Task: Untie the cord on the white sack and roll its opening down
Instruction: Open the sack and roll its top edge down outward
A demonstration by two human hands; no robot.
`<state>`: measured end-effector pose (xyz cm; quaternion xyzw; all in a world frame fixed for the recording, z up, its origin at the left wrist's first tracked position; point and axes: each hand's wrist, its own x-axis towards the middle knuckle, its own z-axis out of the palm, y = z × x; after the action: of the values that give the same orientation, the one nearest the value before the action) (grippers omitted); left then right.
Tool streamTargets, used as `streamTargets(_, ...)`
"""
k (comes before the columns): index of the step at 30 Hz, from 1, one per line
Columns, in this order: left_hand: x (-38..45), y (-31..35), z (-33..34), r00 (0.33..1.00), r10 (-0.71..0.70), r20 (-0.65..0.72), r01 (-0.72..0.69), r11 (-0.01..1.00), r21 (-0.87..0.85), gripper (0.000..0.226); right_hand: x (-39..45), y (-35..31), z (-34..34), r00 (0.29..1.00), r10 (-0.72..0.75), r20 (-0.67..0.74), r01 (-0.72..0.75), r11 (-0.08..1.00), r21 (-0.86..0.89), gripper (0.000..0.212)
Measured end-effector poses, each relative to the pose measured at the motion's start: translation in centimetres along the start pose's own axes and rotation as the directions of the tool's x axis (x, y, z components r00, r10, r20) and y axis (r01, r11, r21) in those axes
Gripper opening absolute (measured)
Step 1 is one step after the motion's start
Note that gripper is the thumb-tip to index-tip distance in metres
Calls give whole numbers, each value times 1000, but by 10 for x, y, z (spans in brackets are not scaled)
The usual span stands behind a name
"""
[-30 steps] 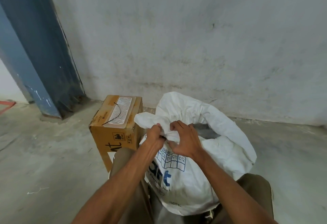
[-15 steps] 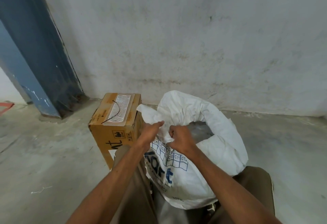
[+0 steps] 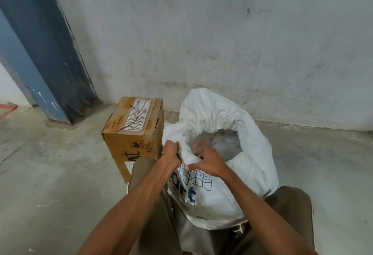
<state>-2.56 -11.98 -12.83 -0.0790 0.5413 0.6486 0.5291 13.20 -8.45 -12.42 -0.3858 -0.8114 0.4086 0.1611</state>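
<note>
Head view: cord not made out; white sack (image 3: 218, 198) base hidden between the person's knees. Woven, crinkled fabric, blue print, mouth agape with a rolled far rim. Left hand (image 3: 171, 154) clenched on the near rim; right hand (image 3: 207, 162) pinching the same fold. Cardboard box (image 3: 131, 143), taped, just left of sack.

The sack (image 3: 218, 200) is white with blue print. The box (image 3: 131, 145) is brown; its label (image 3: 138, 116) shows white wavy lines.
</note>
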Motion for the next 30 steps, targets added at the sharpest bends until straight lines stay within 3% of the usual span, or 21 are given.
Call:
streamTargets(2, 1, -3, -2, 999, -31, 37, 30, 999, 41, 46, -2, 4, 3, 998, 24, 64, -25, 1000, 10, 75)
streamTargets(6, -8, 1, -12, 992, -54, 117, 26, 974, 226, 53, -1, 11, 6, 998, 61, 32, -64, 990, 125, 55)
streamTargets(10, -5, 9, -14, 977, 21, 213, -124, 868, 482, 41, -1, 15, 14, 997, 27, -69, -27, 1000, -9, 46)
streamTargets(12, 5, 7, -16, 955, 264, 132, -275, 632, 725, 67, 3, 18, 24, 988, 29, -151, -34, 999, -34, 43)
streamTargets(14, 11, 4, -21, 860, 485, 155, -337, 312, 888, 102, 7, 21, 35, 977, -2, -215, -13, 998, -66, 41)
streamTargets(16, 15, 1, -20, 816, 528, 238, -379, 176, 909, 104, 8, 22, 41, 973, -38, -226, 6, 990, -140, 37)
streamTargets(18, 17, 2, -17, 840, 472, 267, -413, 237, 879, 88, 8, 23, 44, 975, -63, -212, 16, 977, -213, 31)
streamTargets(20, 17, 8, -11, 872, 409, 269, -415, 327, 849, 47, 8, 27, 45, 971, -113, -209, 41, 947, -319, 26)
streamTargets(21, 16, 10, -9, 884, 382, 270, -405, 338, 849, 43, 8, 28, 45, 966, -152, -208, 67, 928, -368, 26)
streamTargets(26, 27, 5, -8, 918, 257, 303, -375, 307, 875, 65, 4, 29, 51, 937, -298, -185, 160, 833, -530, 35)
streamTargets(28, 34, 4, -9, 931, 234, 279, -350, 367, 862, 71, 3, 29, 51, 928, -333, -164, 185, 798, -574, 43)
streamTargets(30, 36, 2, -7, 942, 236, 237, -326, 494, 806, 64, 3, 32, 52, 920, -355, -168, 192, 778, -598, 48)
